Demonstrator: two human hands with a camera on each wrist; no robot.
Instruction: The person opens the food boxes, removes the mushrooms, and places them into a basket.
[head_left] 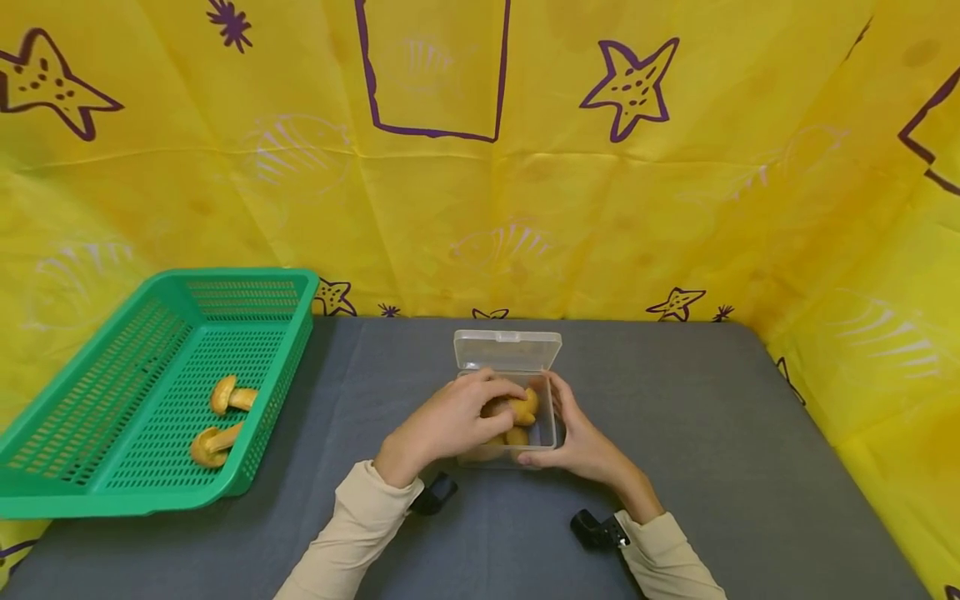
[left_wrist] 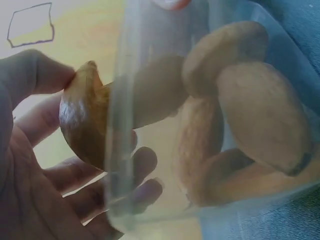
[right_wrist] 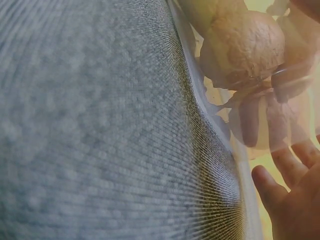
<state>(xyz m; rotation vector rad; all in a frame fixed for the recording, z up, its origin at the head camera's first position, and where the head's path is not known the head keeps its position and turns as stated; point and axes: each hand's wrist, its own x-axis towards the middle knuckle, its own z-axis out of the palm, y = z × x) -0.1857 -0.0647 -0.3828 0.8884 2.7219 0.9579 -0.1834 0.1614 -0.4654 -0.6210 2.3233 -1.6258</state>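
- Head view: the person's left hand (head_left: pixel 448 419) is pinching a mushroom (head_left: pixel 525 407) at the mouth of a clear plastic box (head_left: pixel 552 425).
- The right hand (head_left: pixel 585 446) is gripping the box's right side, its thumb reaching to the near corner.
- In the left wrist view, the pinched mushroom is showing a glossy, yellowish-brown cap with a pointed edge; its duller stem is appearing through the box's cloudy wall.
- Other mushrooms (left_wrist: pixel 262 117), tan and rounded, are lying overlapped inside the box.
- Behind the box, its lid (head_left: pixel 508 353) is standing raised.
- Left of the box, a green basket (head_left: pixel 112 502) is holding two stemmed mushrooms (head_left: pixel 223 395).
- Gray cloth (head_left: pixel 712 467) is stretching beneath the box.
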